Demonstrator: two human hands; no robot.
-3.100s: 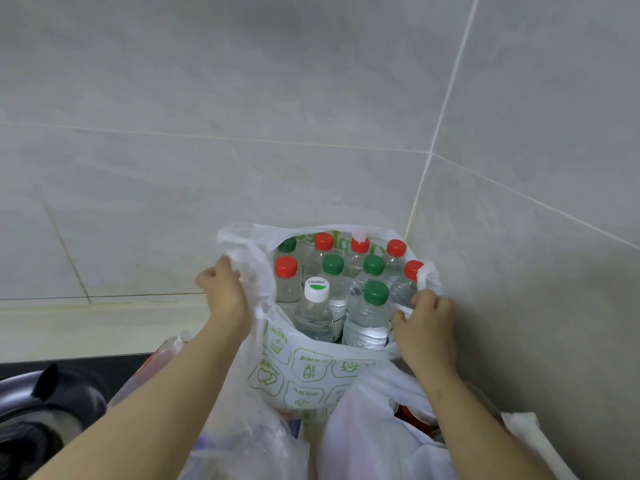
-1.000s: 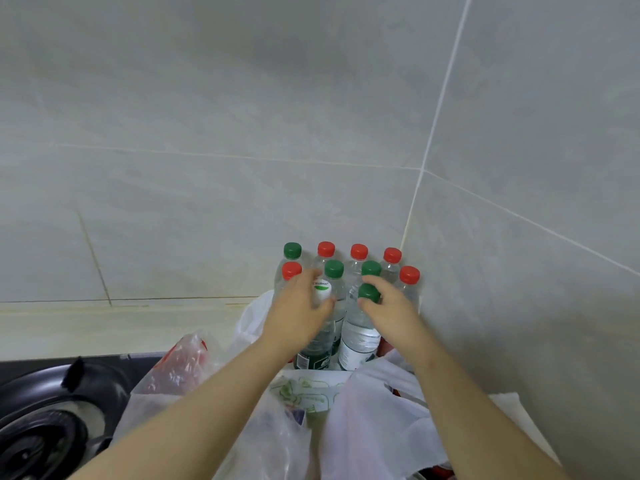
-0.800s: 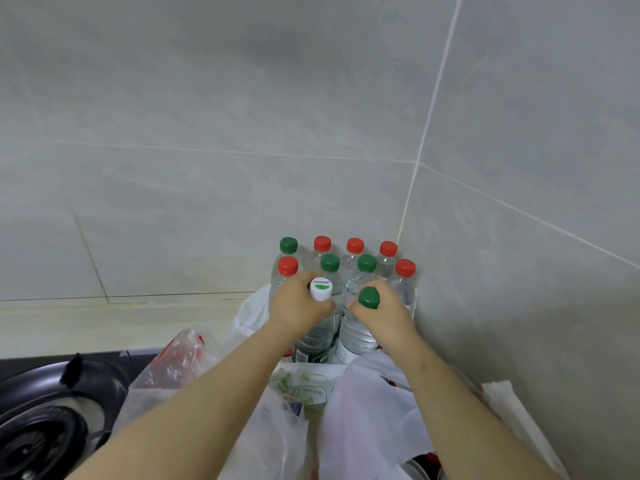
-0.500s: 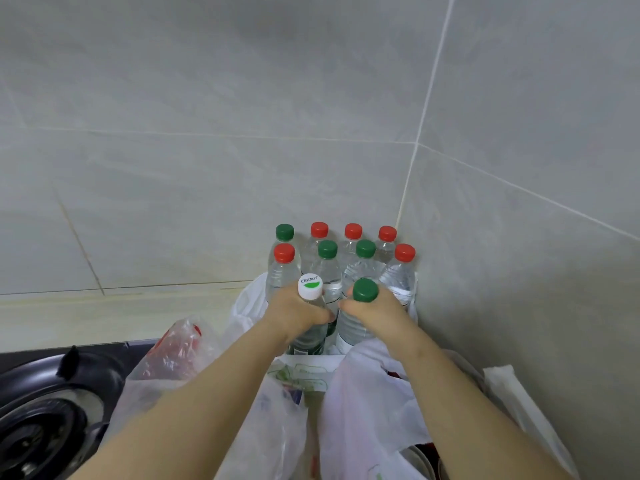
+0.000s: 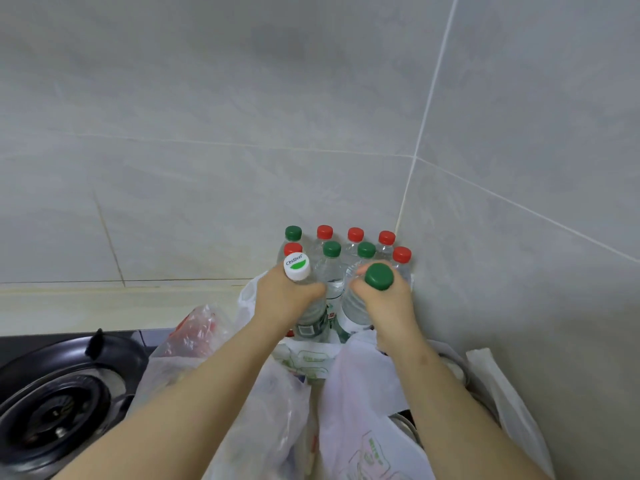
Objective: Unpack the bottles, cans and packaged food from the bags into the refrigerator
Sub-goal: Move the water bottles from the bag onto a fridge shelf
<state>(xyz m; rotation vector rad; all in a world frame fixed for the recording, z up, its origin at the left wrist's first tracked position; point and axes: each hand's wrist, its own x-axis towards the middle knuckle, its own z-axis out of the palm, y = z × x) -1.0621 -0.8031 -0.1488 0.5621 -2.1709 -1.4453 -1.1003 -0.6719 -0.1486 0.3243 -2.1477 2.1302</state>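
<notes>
My left grip (image 5: 284,301) is curled tight round the shoulder of a white-capped bottle (image 5: 296,266). My right grip (image 5: 386,304) is wrapped the same way round a green-capped bottle (image 5: 379,277), with the cap poking up above the fingers. Both bottles are upright and side by side, at the near edge of the pack. I cannot tell whether their bases are resting or raised.

Just behind them eight more bottles (image 5: 355,234) with red and green caps stand packed into the corner of the tiled wall (image 5: 242,98). A printed bag (image 5: 308,358) lies slumped low around the bottles' bases.

Nearer to me are a white bag (image 5: 360,393) on the right and a clear bag (image 5: 187,341) on the left with something red inside. A black burner (image 5: 55,410) sits at the lower left, with the counter (image 5: 104,301) running behind it.
</notes>
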